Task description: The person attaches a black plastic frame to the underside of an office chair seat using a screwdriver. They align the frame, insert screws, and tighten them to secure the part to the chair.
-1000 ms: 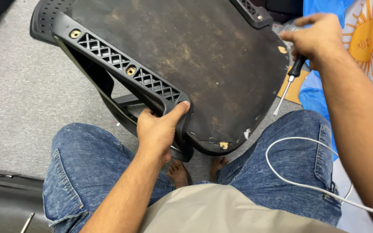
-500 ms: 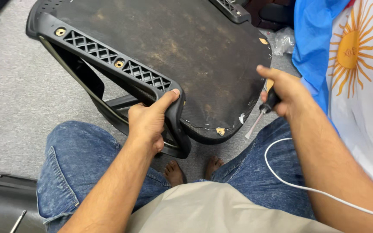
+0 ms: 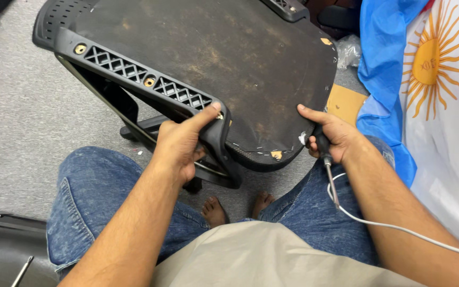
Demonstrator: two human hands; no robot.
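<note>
We've got the upturned chair seat [image 3: 213,64] tipped toward us, its worn underside facing up. Our left hand [image 3: 179,143] is wrapped tight around the near corner of the black lattice bracket [image 3: 139,74], thumb pressed on top, fingers curled underneath. Running up and away from that grip along the bracket sit two brass inserts [image 3: 149,82], both open and showing no screw.

Over on the other side, our right hand [image 3: 333,135] is closed around the black handle of a screwdriver [image 3: 331,180]. The shaft points down and back toward us, away from the seat, while the thumb and forefinger reach forward to rest on the seat's rim. So the tool is carried, not applied.

As we read it, this is a steadying and repositioning step: both hands brace the seat, one on either edge, and no fastener is being worked. Any driving would call for turning the screwdriver round so its tip faces the seat, with the left-hand hold kept firm so the seat doesn't rock.

Just below the right grip a white cable [image 3: 399,226] loops across our jeans [image 3: 91,196]. Beyond that hand lie a piece of cardboard [image 3: 346,101] and a blue-and-white cloth with a sun [image 3: 442,106]. Under the seat, between our knees, our bare feet [image 3: 216,210] rest on the grey carpet [image 3: 17,117].
</note>
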